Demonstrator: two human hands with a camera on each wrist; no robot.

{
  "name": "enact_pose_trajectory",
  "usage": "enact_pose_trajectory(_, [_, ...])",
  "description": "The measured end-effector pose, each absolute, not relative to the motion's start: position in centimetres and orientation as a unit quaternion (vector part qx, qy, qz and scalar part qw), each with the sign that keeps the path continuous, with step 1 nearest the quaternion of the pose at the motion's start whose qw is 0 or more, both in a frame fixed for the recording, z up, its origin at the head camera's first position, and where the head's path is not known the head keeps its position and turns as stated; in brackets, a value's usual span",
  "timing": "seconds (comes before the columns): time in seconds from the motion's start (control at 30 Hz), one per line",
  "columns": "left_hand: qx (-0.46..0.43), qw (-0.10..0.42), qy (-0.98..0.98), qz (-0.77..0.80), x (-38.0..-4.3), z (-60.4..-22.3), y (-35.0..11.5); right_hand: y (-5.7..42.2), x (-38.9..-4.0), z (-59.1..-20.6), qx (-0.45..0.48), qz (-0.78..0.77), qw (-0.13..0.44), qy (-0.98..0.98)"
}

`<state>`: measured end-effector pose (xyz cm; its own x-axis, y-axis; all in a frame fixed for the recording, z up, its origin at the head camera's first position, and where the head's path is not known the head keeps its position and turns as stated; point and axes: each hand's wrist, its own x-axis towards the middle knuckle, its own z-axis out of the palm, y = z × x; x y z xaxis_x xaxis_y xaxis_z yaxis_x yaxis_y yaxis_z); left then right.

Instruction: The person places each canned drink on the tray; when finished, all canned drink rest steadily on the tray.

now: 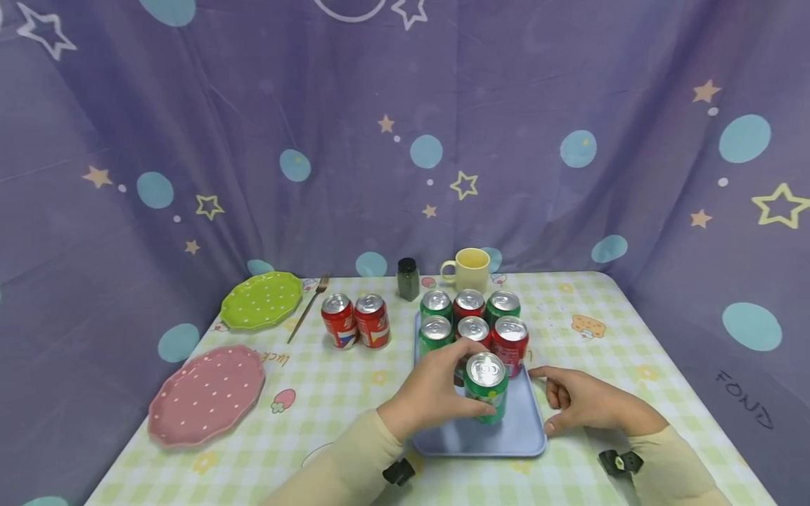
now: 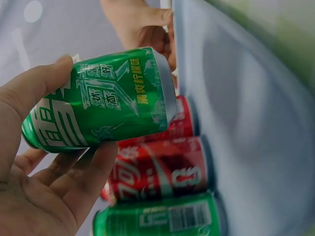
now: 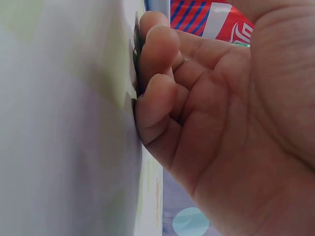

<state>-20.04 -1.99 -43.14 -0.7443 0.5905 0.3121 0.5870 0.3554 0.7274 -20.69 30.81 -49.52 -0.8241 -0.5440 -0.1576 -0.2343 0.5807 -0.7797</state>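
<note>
A green soda can (image 1: 487,393) is gripped in my left hand (image 1: 430,390), thumb on the near side and fingers around the far side. It is held upright over the front half of a blue tray (image 1: 468,441). In the left wrist view, the green can's (image 2: 123,93) silver base hangs off the tray floor. Several green and red cans stand in rows on the tray's far half, among them a red can (image 1: 510,341). My right hand (image 1: 595,400) rests at the tray's right edge, index finger and thumb at the rim, other fingers loosely bent on the tablecloth.
Two red cans (image 1: 372,322) stand side by side left of the tray. Behind are a dark-capped jar (image 1: 408,281) and a yellow mug (image 1: 472,270). A fork (image 1: 308,309), a green plate (image 1: 262,301) and a pink plate (image 1: 207,396) lie on the left.
</note>
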Motion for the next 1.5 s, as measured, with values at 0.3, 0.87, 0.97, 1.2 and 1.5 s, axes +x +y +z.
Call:
enact_pose_trajectory(0.3, [0.37,-0.01,0.844,0.388,-20.7,-43.8,1.0,30.8,-20.7,-49.4,-0.227,-0.403,0.193,0.865])
enact_pose_trajectory(0.87, [0.315,-0.014,0.87,0.378,-20.8,-45.3,3.5,30.8,-20.6,-49.4,-0.253,-0.411,0.182,0.857])
enact_pose_trajectory(0.97, [0.308,-0.015,0.872,0.38,-20.6,-45.4,3.7,30.8,-20.6,-49.4,-0.26,-0.414,0.178,0.854])
enact_pose_trajectory(1.2, [0.304,-0.026,0.877,0.37,-20.5,-45.6,4.1,30.9,-20.5,-49.4,-0.271,-0.408,0.169,0.856])
enact_pose_trajectory(1.5, [0.297,-0.03,0.885,0.358,-20.4,-45.6,4.1,30.8,-20.5,-49.3,-0.268,-0.406,0.173,0.856])
